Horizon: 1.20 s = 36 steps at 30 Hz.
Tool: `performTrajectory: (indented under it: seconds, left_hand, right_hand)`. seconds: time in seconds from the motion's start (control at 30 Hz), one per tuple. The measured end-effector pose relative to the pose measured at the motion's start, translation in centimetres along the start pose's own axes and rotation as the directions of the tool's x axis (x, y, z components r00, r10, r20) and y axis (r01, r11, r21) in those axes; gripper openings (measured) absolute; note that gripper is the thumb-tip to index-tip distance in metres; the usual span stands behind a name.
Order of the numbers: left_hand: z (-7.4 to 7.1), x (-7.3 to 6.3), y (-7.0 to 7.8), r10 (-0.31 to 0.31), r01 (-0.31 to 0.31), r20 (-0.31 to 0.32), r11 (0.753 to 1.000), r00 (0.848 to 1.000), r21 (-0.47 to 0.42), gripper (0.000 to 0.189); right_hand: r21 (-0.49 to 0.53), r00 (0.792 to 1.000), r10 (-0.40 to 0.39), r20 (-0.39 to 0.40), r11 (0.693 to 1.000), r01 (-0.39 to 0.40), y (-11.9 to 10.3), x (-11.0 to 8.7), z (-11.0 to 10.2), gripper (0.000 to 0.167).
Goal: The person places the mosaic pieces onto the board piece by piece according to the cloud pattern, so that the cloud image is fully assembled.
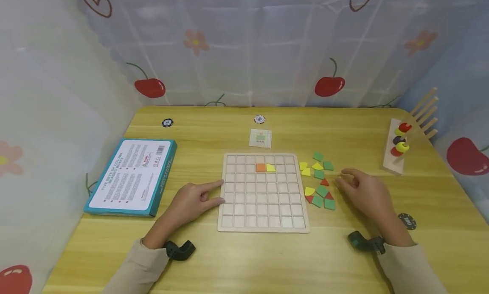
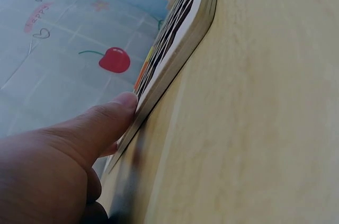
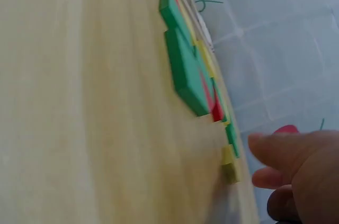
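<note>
A square wooden grid board [image 1: 220,217] lies on the table, with an orange square tile [image 1: 260,167] and a yellow quarter-round tile [image 1: 270,168] in neighbouring cells. My left hand [image 1: 192,203] touches the board's left edge with thumb and forefinger spread apart; the left wrist view shows the thumb [image 2: 108,121] against the side. Loose green, yellow and red tiles lie right of the board, among them a green square [image 1: 330,204] and a red triangle [image 1: 324,182]. My right hand [image 1: 366,194] hovers beside them, thumb and forefinger apart. Near its fingertips is a small yellow piece [image 3: 229,164].
A small pattern card [image 1: 260,138] lies behind the board. On the left is a teal-edged box [image 1: 131,175]. A wooden peg stand with beads [image 1: 392,156] is at the far right. Round chips [image 1: 167,122] lie about, one [image 1: 407,221] by my right wrist.
</note>
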State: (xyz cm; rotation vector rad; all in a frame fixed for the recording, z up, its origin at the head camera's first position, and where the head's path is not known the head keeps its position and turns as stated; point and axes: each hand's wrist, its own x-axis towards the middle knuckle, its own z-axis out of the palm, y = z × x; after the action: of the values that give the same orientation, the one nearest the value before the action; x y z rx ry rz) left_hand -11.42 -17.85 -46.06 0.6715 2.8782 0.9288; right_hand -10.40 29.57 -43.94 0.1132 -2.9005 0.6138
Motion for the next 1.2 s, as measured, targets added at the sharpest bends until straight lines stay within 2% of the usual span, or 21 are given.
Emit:
performTrajectory:
  seconds: [0.13,0.3,0.43,0.7,0.83,0.97,1.2]
  left_hand:
    - [0.1,0.0,0.0,0.005,-0.004,-0.002,1.0,1.0,0.012,0.05]
    - [0.0,0.0,0.1,0.003,-0.003,-0.004,1.0,1.0,0.013,0.05]
    - [0.0,0.0,0.1,0.009,-0.009,-0.003,1.0,1.0,0.012,0.05]
    - [0.0,-0.1,0.1,0.014,-0.014,-0.008,1.0,1.0,0.011,0.051]
    - [-0.1,0.0,0.3,0.027,-0.026,-0.007,1.0,1.0,0.017,0.052]
    - [-0.3,0.0,0.3,0.029,-0.028,-0.013,0.999,1.0,0.019,0.051]
    - [0.0,-0.1,0.2,-0.012,0.012,0.013,1.0,1.0,0.001,0.051]
  right_hand:
    - [-0.058,1.0,0.008,0.025,0.998,-0.006,-0.4,-0.4,-0.7,0.043]
    - [-0.143,0.995,0.008,0.1,0.99,0.007,-1.1,-0.1,-0.6,0.041]
    - [-0.162,0.988,0.008,0.152,0.987,0.017,-1.6,0.4,-0.4,0.04]
    - [-0.093,0.979,-0.046,0.199,0.993,0.066,-0.4,1.3,-0.3,0.038]
    - [-0.08,0.98,-0.077,0.182,0.992,0.093,0.0,1.5,-0.8,0.037]
    - [-0.027,0.976,-0.144,0.161,0.988,0.151,-1.8,1.8,-1.2,0.032]
    - [0.109,0.933,-0.307,0.185,0.95,0.292,-6.2,3.4,1.3,0.024]
